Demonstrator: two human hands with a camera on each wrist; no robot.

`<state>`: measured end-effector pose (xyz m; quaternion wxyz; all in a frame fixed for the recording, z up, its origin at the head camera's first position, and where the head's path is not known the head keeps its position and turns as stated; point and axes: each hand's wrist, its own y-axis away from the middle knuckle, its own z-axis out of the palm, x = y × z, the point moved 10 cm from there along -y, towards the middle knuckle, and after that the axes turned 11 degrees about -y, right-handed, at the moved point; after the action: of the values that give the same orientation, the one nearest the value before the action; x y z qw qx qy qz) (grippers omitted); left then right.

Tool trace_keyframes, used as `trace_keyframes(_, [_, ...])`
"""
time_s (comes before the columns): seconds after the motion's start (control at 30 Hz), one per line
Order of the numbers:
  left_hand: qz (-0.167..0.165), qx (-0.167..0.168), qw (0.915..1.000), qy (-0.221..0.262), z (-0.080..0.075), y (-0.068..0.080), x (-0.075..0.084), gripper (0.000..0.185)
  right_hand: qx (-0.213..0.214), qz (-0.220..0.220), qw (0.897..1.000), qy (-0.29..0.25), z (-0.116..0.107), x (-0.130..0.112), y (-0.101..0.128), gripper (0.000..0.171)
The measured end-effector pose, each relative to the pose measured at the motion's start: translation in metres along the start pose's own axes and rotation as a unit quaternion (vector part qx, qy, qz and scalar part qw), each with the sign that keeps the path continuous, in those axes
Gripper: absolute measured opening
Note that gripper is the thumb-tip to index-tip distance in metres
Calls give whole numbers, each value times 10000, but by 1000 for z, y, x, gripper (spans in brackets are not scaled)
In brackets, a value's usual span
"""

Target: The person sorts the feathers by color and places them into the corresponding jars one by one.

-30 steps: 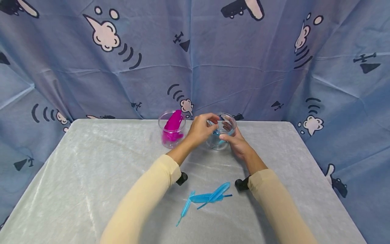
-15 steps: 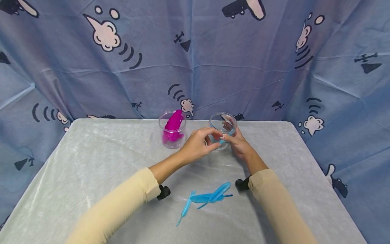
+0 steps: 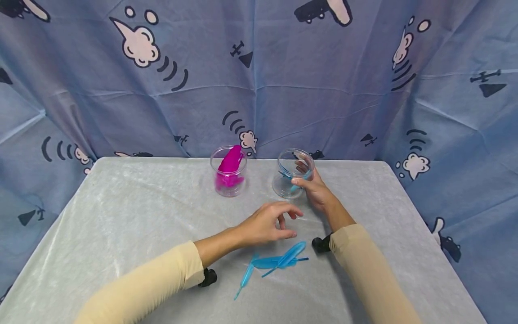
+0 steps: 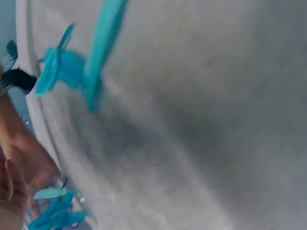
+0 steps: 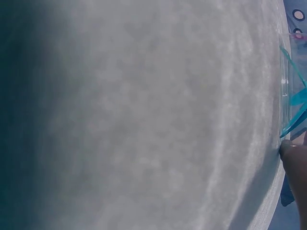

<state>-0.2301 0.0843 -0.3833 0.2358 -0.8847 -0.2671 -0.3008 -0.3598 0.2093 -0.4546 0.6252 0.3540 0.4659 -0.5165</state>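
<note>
My right hand (image 3: 317, 191) grips a clear round jar (image 3: 286, 186) by its right side, thumb at the front and fingers behind. Blue feathers (image 4: 57, 211) lie inside that jar, as the left wrist view shows. My left hand (image 3: 265, 225) hovers over the table, thumb and fingers apart and nothing between them. Just in front of it several blue feathers (image 3: 269, 262) lie loose on the cloth, some crossing each other. In the right wrist view the thumb (image 5: 292, 158) is against the jar (image 5: 285, 91).
Left of the held jar stands a second clear jar (image 3: 228, 191) with magenta feathers (image 3: 229, 164) in it, one sticking up past the rim. A pale cloth covers the table (image 3: 121, 216). A blue patterned curtain (image 3: 259, 81) hangs behind the table's far edge.
My left hand has come away from the jar's mouth and down toward the loose blue feathers. My right hand and both jars stay where they were.
</note>
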Motion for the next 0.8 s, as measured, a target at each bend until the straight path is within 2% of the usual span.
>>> trace_keyframes(0.37, [-330, -761, 9960, 327, 35, 30, -18, 32, 103, 136, 9999, 11, 0, 1, -1, 83])
trace_keyframes(0.6, [-262, -1224, 9916, 321, 51, 42, -23, 33, 137, 175, 9997, 46, -2, 1, 1, 80])
trace_keyframes(0.8, [-216, -1391, 9900, 64, 58, 47, -24, 36, 214, 306, 9992, 109, -4, 4, 1, 83])
